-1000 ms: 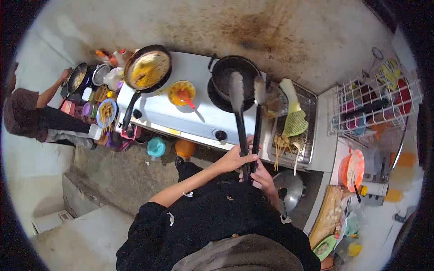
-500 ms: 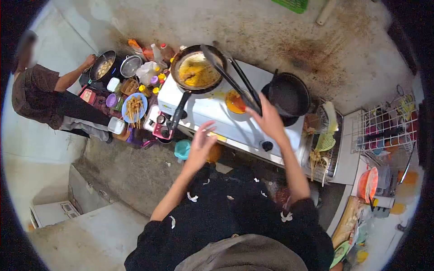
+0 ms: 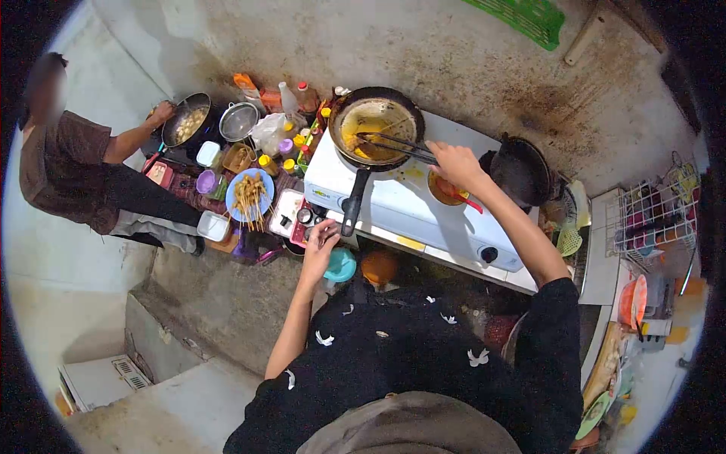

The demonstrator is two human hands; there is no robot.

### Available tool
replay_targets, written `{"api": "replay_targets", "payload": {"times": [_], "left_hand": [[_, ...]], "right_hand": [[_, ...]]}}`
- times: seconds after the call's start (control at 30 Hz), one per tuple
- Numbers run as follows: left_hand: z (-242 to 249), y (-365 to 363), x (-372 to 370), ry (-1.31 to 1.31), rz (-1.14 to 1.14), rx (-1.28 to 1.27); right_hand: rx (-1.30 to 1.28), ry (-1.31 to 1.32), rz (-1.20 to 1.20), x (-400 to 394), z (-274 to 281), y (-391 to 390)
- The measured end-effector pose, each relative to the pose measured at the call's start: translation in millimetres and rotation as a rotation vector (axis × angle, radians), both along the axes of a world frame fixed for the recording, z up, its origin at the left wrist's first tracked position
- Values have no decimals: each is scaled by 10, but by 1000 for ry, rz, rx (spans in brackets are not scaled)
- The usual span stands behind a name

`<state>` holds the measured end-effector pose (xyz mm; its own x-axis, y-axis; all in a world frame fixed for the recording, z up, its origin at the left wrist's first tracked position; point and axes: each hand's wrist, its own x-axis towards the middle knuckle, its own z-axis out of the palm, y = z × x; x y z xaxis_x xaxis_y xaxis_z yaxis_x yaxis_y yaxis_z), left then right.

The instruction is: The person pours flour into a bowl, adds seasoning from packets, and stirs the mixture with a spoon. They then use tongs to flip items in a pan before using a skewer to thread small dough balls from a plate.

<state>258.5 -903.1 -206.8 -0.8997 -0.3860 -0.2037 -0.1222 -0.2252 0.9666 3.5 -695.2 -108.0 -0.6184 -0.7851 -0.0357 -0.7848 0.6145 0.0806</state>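
My right hand [image 3: 457, 165] is closed around dark tongs [image 3: 412, 150] whose tips reach into a frying pan [image 3: 414, 113] on the white stove [image 3: 423, 216]. At those tips lies an orange-yellow piece of food [image 3: 364, 151], in yellow oil. My left hand [image 3: 321, 248] hovers just left of the end of the pan's black handle [image 3: 354, 204], its fingers loosely curled and apart, with nothing visible in them. Below my right forearm, a bowl of orange-red sauce [image 3: 445, 189] with a red handle sticking out sits on the stove.
A black wok [image 3: 520, 172] occupies the stove's right end. On the left, a blue plate of skewers [image 3: 252, 198] stands among bottles and tubs. Another person [image 3: 83, 163] holds a second pan [image 3: 189, 121]. A wire rack [image 3: 656, 219] stands at right.
The tongs have swung left and down, so their tips are now in the pan at the food. My left hand's fingers have curled more near the handle's end. The view has shifted.
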Motion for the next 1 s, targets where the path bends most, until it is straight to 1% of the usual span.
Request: {"api": "replay_targets", "payload": {"times": [0.07,0.13,0.27,0.33,0.4,0.53,0.67,0.73,0.87,0.93,0.97,1.0], "left_hand": [[-122,-60,4,3,-16,-5],[-141,-73,-1,-84,-53,-12],[-394,-37,-60,-48,-50,11],[-405,1,-79,-32,-61,-10],[-431,35,-83,-76,-57,-4],[-430,31,-72,-62,-53,43],[-369,23,-38,-103,-76,45],[-433,18,-29,-106,-87,53],[-437,24,-14,-109,-132,50],[-369,27,-2,-121,-137,51],[-336,26,5,-133,-145,52],[-294,33,15,-134,-144,51]], "right_hand": [[14,-12,-26,76,-5,1],[26,-23,-56,144,-5,4],[-23,-14,-74,191,-106,27],[-34,-4,-69,206,-109,24],[-11,-55,-115,219,-106,0],[-67,-103,-89,59,88,14],[-27,-11,-22,-116,264,-3],[134,-45,-14,-160,259,-81],[117,-55,12,-274,174,-220],[127,-196,-101,-362,172,-300],[126,-196,-99,-462,133,-322],[77,-264,-96,-600,42,-318]]}}
